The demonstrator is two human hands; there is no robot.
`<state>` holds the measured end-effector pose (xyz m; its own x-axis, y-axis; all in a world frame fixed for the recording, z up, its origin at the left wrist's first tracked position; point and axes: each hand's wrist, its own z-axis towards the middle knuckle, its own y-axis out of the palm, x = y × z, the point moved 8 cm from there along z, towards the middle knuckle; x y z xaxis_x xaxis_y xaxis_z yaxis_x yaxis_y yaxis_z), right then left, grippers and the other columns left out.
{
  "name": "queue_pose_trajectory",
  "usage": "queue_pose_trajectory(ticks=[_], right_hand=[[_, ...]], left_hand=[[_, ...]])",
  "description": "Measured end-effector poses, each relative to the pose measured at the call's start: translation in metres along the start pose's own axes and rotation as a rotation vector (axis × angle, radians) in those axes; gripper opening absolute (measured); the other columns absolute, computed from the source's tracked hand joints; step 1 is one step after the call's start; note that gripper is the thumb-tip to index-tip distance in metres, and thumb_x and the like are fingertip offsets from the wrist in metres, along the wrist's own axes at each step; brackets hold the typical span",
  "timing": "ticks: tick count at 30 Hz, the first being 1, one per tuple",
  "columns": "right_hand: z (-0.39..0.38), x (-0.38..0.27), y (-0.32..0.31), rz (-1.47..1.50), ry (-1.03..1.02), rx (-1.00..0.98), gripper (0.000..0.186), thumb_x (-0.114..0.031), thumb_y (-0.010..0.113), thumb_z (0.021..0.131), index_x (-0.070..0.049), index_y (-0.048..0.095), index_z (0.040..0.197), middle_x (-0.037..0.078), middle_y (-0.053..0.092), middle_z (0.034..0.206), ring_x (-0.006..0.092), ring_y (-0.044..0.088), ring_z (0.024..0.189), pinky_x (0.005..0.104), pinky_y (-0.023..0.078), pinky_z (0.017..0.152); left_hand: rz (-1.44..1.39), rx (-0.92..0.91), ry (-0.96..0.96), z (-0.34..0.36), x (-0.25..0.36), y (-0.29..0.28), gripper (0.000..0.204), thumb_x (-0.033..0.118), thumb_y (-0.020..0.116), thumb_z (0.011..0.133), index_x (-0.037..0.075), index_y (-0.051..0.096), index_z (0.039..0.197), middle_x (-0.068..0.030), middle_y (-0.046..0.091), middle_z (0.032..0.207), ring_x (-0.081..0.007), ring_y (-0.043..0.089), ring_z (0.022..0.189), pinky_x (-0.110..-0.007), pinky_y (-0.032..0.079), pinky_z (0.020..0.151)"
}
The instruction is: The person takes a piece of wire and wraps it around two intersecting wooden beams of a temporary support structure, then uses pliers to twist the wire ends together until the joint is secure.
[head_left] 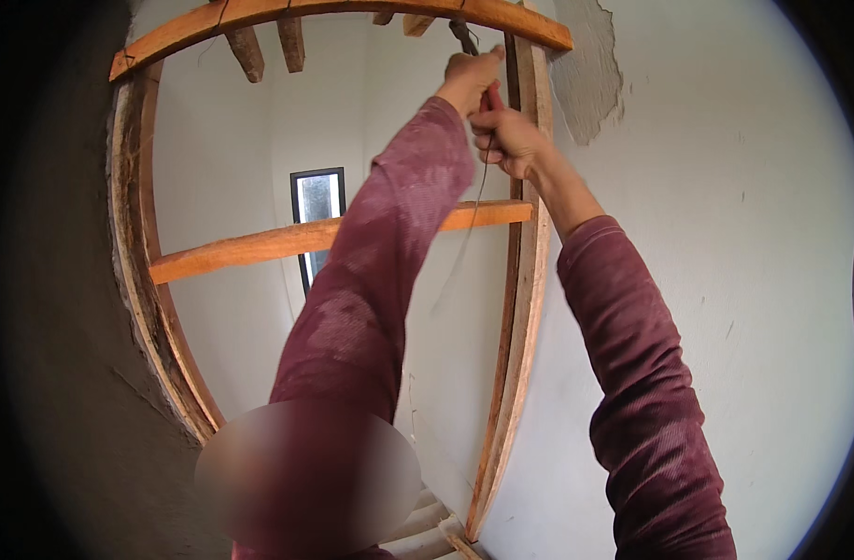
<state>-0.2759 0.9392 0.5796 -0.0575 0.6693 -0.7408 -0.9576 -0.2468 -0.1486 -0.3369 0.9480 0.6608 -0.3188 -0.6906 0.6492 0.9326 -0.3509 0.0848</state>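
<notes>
Both my arms, in dusty maroon sleeves, reach up to the top right corner of a wooden frame. My left hand is closed around pliers with red handles; their dark head points up toward the top beam. Just below, my right hand is closed, its curled fingers beside the handle ends. A thin wire hangs from those fingers, curving down past the crossbar. The fingers partly hide the handles, and the jaws' grip is too small to make out.
A lower wooden crossbar joins the upright posts. Behind it, a narrow dark-framed window sits in a white wall. Short beam ends jut out above. Rough plaster edges the right wall. Steps show low down.
</notes>
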Motion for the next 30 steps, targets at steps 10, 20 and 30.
queue_pose_trajectory(ticks=[10, 20, 30], right_hand=[[-0.014, 0.005, 0.018, -0.082, -0.029, 0.244, 0.015, -0.016, 0.05, 0.085, -0.009, 0.046, 0.099, 0.002, 0.048, 0.077, 0.0104, 0.043, 0.059, 0.0267, 0.039, 0.05], [-0.024, -0.059, 0.055, -1.116, -0.191, 0.601, 0.063, -0.028, 0.051, 0.087, -0.018, 0.028, 0.145, 0.019, 0.055, 0.124, 0.0355, 0.041, 0.125, 0.0391, 0.032, 0.102], [-0.066, -0.051, 0.03, -0.011, -0.204, 0.522, 0.063, 0.001, 0.04, 0.091, 0.001, 0.005, 0.144, 0.026, 0.037, 0.137, 0.0309, 0.056, 0.111, 0.0253, 0.055, 0.058]], left_hand=[[0.136, -0.15, -0.198, -0.116, -0.059, -0.038, 0.068, 0.061, 0.035, 0.091, 0.002, 0.039, 0.124, -0.0092, 0.052, 0.097, -0.0185, 0.052, 0.081, -0.036, 0.052, 0.066], [0.625, 0.0, 0.214, -0.165, -0.085, -0.057, 0.04, 0.024, 0.033, 0.094, -0.004, 0.062, 0.088, -0.0241, 0.062, 0.096, -0.039, 0.057, 0.091, -0.043, 0.043, 0.085], [0.777, -0.015, 0.343, -0.172, -0.066, -0.084, 0.039, 0.023, 0.033, 0.096, -0.002, 0.063, 0.09, -0.0213, 0.064, 0.091, -0.0367, 0.059, 0.09, -0.043, 0.044, 0.083]])
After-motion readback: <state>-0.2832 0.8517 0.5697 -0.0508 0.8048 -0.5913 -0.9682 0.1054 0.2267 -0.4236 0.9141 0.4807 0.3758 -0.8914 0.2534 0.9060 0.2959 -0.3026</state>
